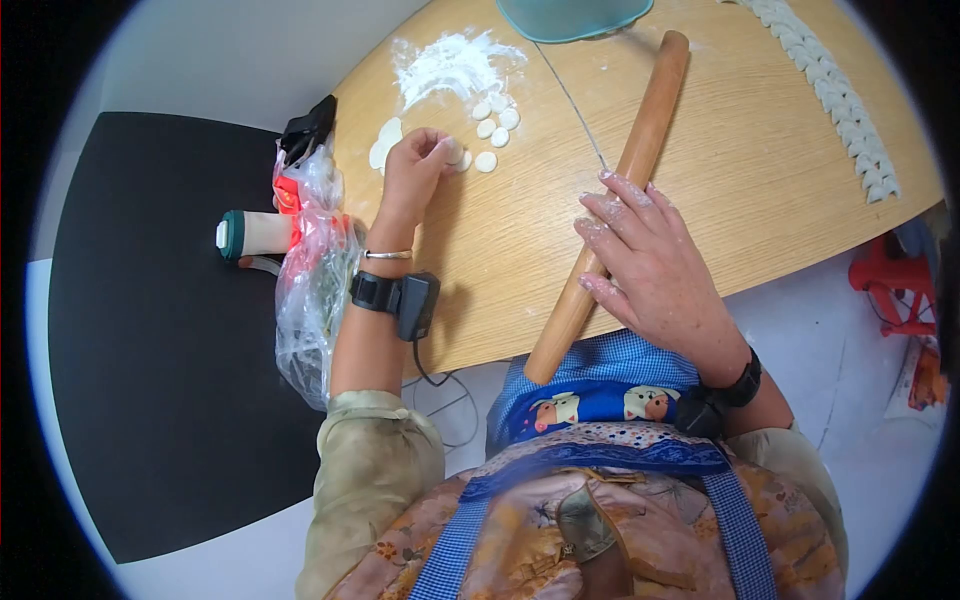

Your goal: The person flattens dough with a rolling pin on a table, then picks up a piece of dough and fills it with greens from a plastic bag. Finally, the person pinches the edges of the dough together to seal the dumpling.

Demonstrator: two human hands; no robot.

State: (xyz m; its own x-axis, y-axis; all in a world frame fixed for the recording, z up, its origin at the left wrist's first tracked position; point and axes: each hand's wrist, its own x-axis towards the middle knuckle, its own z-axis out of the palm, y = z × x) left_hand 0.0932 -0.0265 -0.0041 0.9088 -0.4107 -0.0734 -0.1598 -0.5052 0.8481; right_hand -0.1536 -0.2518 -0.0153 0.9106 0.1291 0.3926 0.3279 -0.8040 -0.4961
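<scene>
A long, smooth brown rolling pin (655, 110) lies slantwise across the wood-grain table (520, 235), its near end jutting past the edge, while small pale dough rounds (499, 137) sit loosely clustered beside scattered white flour (455, 65) and wider, flat dough pieces (377, 155) lie overlapping to their left.

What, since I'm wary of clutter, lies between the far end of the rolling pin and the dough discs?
In the head view, tabletop crossed by a thin dark line; no object shows between the rolling pin and dough discs.

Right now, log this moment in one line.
left hand: at dough disc; right hand: resting on rolling pin; flour: beside loose discs
</scene>
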